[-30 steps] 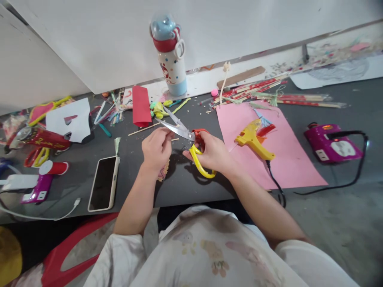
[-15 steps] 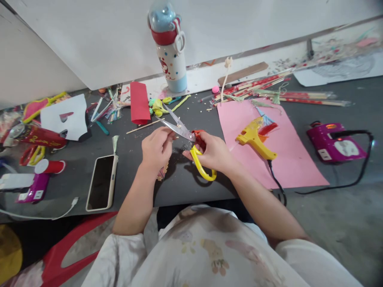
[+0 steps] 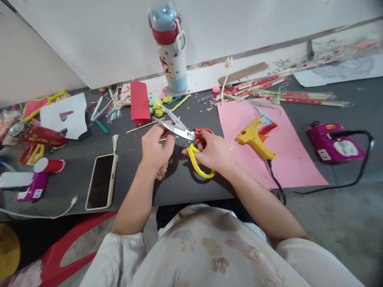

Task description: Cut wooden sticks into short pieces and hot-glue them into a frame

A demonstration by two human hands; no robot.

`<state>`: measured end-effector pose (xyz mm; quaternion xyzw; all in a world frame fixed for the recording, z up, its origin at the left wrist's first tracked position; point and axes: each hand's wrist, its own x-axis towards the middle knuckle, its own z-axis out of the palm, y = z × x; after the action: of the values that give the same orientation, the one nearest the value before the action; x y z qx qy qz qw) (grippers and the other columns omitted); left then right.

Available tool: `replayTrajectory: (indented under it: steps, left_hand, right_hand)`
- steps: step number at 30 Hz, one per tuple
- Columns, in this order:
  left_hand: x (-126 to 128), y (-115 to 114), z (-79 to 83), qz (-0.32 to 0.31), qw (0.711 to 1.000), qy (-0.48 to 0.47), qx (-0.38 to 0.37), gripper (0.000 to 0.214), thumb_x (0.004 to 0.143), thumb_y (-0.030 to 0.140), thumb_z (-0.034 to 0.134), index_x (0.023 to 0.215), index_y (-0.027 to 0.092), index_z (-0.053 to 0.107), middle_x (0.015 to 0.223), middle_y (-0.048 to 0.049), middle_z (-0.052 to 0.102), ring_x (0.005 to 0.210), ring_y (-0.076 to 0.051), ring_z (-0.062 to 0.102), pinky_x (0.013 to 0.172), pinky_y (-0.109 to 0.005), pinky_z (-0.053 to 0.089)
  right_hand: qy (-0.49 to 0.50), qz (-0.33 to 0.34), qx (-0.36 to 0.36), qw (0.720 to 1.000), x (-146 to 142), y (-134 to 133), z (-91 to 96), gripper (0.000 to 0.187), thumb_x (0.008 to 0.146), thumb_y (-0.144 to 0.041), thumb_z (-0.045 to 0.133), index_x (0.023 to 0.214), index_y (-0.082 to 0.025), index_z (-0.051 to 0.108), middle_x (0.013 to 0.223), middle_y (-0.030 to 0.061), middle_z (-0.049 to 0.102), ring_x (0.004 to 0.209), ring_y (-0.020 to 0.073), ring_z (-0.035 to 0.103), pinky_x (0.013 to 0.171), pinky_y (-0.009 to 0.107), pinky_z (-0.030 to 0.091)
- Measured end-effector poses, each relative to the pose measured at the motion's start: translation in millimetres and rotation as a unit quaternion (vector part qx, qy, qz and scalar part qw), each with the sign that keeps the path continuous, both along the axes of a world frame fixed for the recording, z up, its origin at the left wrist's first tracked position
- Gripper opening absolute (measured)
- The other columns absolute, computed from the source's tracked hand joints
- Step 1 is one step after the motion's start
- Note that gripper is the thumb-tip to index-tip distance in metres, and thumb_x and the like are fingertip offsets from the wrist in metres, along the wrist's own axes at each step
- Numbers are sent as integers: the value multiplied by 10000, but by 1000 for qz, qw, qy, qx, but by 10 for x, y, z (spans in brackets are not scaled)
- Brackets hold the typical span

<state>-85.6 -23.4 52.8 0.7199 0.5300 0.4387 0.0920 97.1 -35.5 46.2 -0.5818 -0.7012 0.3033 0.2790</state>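
Note:
My right hand [image 3: 213, 152] grips the yellow and red handles of a pair of scissors [image 3: 187, 140], whose steel blades stand apart and point up-left. My left hand [image 3: 155, 148] is closed in a pinch just left of the blades, holding a thin wooden stick [image 3: 167, 138] between them. A small pinkish scrap [image 3: 162, 172] pokes out below that hand's palm. Both hands hover over the dark grey table [image 3: 182, 187], strewn with tiny clippings.
A pink paper sheet [image 3: 287, 159] at the right carries a yellow glue gun [image 3: 253, 139] with a black cord. A purple power strip [image 3: 332, 145] is far right, a phone [image 3: 101, 181] left, a dotted bottle [image 3: 172, 59] behind, red folded paper [image 3: 140, 102], sticks [image 3: 278, 93].
The scissors and both hands have shifted slightly up and left; the stick now shows across the blades. The view has tilted a little.

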Motion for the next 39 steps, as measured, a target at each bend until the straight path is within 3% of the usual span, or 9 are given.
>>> replayTrajectory:
  steps: [6, 11, 15, 17, 22, 26, 30, 34, 39]
  left_hand:
    - [-2, 33, -51, -60, 971, -224, -53, 343, 830, 286, 516, 1161, 245, 593, 1111, -49, 685, 1050, -200, 648, 903, -357, 545]
    - [6, 25, 128, -52, 938, -323, -111, 442, 905, 475, 318, 1177, 240, 575, 1186, -69, 658, 1178, -241, 592, 974, -418, 515]
    - [51, -7, 270, -68, 904, -399, -139, 518, 914, 480, 183, 1168, 223, 553, 1233, -65, 640, 1215, -211, 567, 1038, -411, 475]
    - [70, -16, 298, -84, 898, -410, -140, 546, 917, 474, 131, 1188, 208, 525, 1263, -70, 618, 1228, -192, 557, 1051, -398, 465]
    - [117, -36, 294, -46, 940, -313, -126, 695, 907, 639, 27, 1239, 233, 483, 1354, -65, 544, 1279, -202, 512, 997, -358, 514]
    - [122, -69, 300, -70, 930, -340, -120, 649, 935, 558, -28, 1246, 227, 435, 1364, -72, 539, 1284, -183, 501, 1048, -385, 474]
    - [-18, -71, 342, -158, 912, -364, -108, 601, 902, 660, 187, 1273, 272, 458, 1292, -51, 597, 1266, -231, 517, 1084, -449, 423]
    - [-222, -12, 353, -213, 916, -318, -118, 756, 676, 755, 583, 1297, 337, 479, 1273, -34, 605, 1299, -274, 483, 1101, -449, 402]
    - [-303, 49, 263, -270, 912, -267, -158, 879, 521, 604, 812, 1291, 300, 517, 1291, -82, 588, 1269, -330, 504, 1028, -491, 448]
  right_hand:
    - [-25, -12, 53, 998, -10, -4, -59, 367, 688, -507, 641, 756, -214, 430, 654, -1, 596, 589, 159, 553, 545, 288, 330]
    - [-63, -23, 101, 993, -26, -13, -76, 346, 708, -494, 617, 787, -213, 431, 717, 36, 619, 672, 203, 586, 578, 315, 361]
    - [-86, -26, 140, 986, -56, -27, -92, 340, 706, -497, 608, 792, -213, 443, 746, 60, 623, 725, 229, 599, 626, 336, 392]
    - [-94, -31, 150, 984, -68, -34, -102, 344, 708, -508, 601, 791, -211, 448, 750, 71, 622, 723, 235, 598, 636, 343, 398]
    - [-117, -34, 166, 979, -82, -41, -110, 332, 702, -485, 597, 803, -204, 453, 761, 88, 620, 729, 250, 593, 658, 358, 404]
    - [-99, -36, 156, 982, -84, -41, -114, 350, 688, -503, 612, 774, -209, 441, 743, 71, 608, 697, 225, 580, 627, 339, 395]
    - [-58, -22, 128, 990, -69, -42, -118, 349, 681, -487, 636, 801, -212, 459, 721, 41, 601, 643, 187, 554, 583, 314, 376]
    - [-33, -25, 101, 994, -46, -39, -85, 346, 672, -470, 654, 779, -212, 451, 699, 25, 593, 626, 169, 548, 564, 300, 361]
    - [-10, -12, 85, 996, -26, -36, -41, 372, 641, -465, 676, 749, -210, 429, 688, 10, 597, 614, 153, 545, 544, 281, 347]
